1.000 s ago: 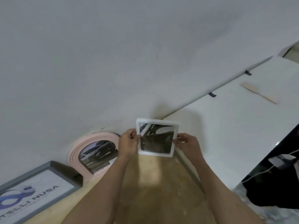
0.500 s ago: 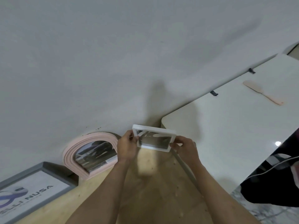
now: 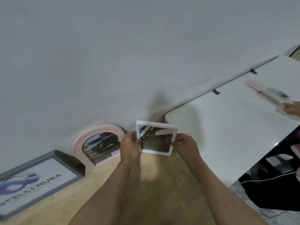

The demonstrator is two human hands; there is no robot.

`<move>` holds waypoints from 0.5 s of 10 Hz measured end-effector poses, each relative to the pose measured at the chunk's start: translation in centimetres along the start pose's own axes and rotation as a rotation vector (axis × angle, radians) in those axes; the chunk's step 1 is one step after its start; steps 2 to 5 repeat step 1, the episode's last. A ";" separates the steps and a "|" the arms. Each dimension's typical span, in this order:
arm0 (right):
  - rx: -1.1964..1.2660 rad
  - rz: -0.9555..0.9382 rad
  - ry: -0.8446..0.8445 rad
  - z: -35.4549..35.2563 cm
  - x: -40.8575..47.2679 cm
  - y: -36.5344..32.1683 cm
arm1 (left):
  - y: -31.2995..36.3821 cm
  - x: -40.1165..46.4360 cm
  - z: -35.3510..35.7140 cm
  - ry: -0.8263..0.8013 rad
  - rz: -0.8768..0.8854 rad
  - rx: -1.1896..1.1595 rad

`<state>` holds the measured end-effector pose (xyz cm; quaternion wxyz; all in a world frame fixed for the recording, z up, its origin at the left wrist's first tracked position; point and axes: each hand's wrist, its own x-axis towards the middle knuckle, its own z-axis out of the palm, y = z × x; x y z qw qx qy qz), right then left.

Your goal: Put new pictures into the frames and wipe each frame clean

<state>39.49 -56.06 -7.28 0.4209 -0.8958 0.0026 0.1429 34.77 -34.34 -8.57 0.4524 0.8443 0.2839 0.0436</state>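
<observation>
A small white square frame (image 3: pixel 156 126) with a dark picture in it is held upright above the wooden tabletop, close to the wall. My left hand (image 3: pixel 129 146) grips its left edge and my right hand (image 3: pixel 186 144) grips its right edge. A pink arched frame (image 3: pixel 97 132) with a car picture leans on the wall to the left. A grey rectangular frame (image 3: pixel 53 155) with a logo print lies further left.
The wooden table (image 3: pixel 154 192) runs under my arms. A white table (image 3: pixel 227 127) adjoins it on the right, where another person's hand (image 3: pixel 292 108) holds a pink brush (image 3: pixel 259 90). A white cable (image 3: pixel 267 179) hangs at the lower right.
The white frame was tipped nearly flat half a second ago and now faces me more upright again. Another person's hand has come to the pink brush on the white table.
</observation>
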 end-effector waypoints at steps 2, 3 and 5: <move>0.087 0.044 0.121 0.5 -1.4 -0.4 | -0.1 -0.9 -0.1 0.063 -0.009 -0.001; 0.087 0.044 0.121 0.5 -1.4 -0.4 | -0.1 -0.9 -0.1 0.063 -0.009 -0.001; 0.087 0.044 0.121 0.5 -1.4 -0.4 | -0.1 -0.9 -0.1 0.063 -0.009 -0.001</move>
